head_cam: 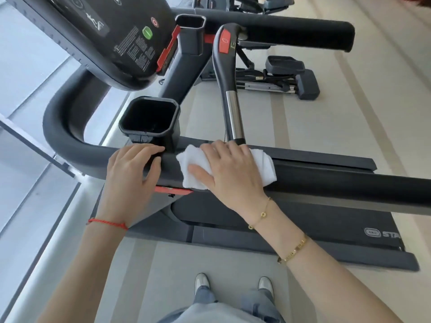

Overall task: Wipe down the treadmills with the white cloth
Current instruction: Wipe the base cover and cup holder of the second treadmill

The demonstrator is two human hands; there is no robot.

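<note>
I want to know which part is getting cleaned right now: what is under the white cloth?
The white cloth lies on the treadmill's near black handrail, pressed flat by the right hand. The strip of rail beneath cloth and hand is covered, so its state cannot be seen.

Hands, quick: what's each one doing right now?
Left hand: open, resting bare on the handrail.
Right hand: open, pressing the white cloth flat on it.

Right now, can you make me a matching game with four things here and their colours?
Things:
1. cloth under the right hand
2. string on the left wrist
3. round button on the console
4. chain on the right wrist

Colours:
A. gold
B. green
C. white
D. red

Pairs: 1-C, 2-D, 3-B, 4-A
</note>
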